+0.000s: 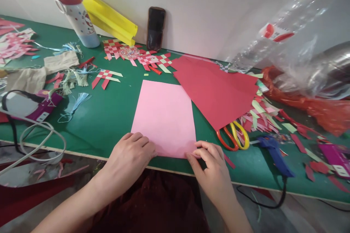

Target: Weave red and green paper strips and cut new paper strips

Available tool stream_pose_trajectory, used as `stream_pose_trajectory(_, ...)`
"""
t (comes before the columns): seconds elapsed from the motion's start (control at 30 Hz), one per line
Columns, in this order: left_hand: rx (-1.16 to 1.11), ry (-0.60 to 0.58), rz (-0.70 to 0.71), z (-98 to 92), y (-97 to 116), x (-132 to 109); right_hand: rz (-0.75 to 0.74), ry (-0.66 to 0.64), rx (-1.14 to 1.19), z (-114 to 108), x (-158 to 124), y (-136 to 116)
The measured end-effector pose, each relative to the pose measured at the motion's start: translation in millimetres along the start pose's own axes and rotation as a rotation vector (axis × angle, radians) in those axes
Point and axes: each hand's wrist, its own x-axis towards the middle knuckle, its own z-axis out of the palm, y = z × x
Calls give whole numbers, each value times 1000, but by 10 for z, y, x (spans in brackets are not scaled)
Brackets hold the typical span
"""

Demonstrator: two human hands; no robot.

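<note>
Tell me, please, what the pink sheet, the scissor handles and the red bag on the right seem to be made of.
Pink sheet: paper or thin card, matte; it looks thin and smooth, without shine.
Scissor handles: probably moulded plastic, fairly glossy, with bright, smooth, rounded loops.
Red bag: likely thin plastic film, semi-glossy; it looks crumpled and partly see-through.
</note>
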Motion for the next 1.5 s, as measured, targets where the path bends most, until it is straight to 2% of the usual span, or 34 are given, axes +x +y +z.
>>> stream_pose_trajectory(0.2,13,-122,-42,30,-28,64,-38,-22,35,-59,61,-74)
stream_pose_trajectory(0.5,-26,-334,-130,-72,-2,167,-37,-94,21,-15,105,-164)
stream_pose_trajectory(0.93,-221,-291,-202,-87,-127,92,-1,-59,-12,28,74,-138)
stream_pose_trajectory(1.5,-124,-235,-282,-97,-226,-49,8,-52,-17,49,61,-121)
